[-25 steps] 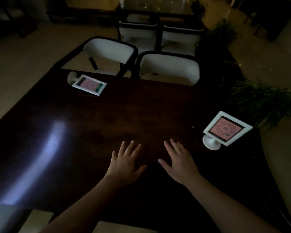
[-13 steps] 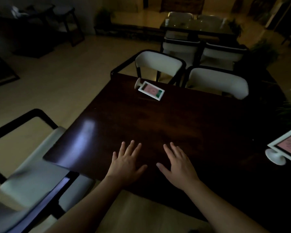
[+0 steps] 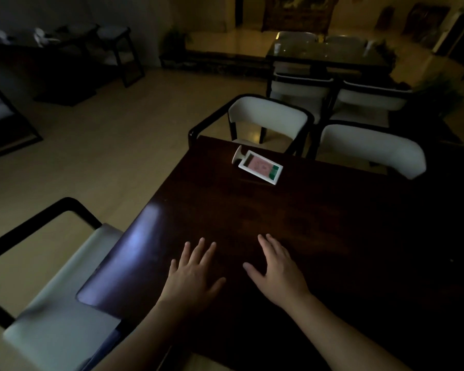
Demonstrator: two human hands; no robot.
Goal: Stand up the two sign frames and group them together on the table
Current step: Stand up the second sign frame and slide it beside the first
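Note:
One white sign frame (image 3: pixel 260 166) with a pink and green card lies flat on its back near the far left corner of the dark wooden table (image 3: pixel 319 215), its round foot pointing away to the left. The second sign frame is out of view except perhaps a white sliver at the right image edge. My left hand (image 3: pixel 192 274) and my right hand (image 3: pixel 279 271) rest palm down, fingers spread, on the near part of the table, side by side and far from the lying frame. Neither hand holds anything.
A white-cushioned chair (image 3: pixel 51 298) stands at the table's left end, and two more chairs (image 3: pixel 268 116) (image 3: pixel 370 148) stand along the far side. Another table with chairs (image 3: pixel 327 54) stands further back. The room is dim.
The view has swung left: the lying frame now appears further right and the upright frame on the right has slid out of view. Both hands stay flat on the table.

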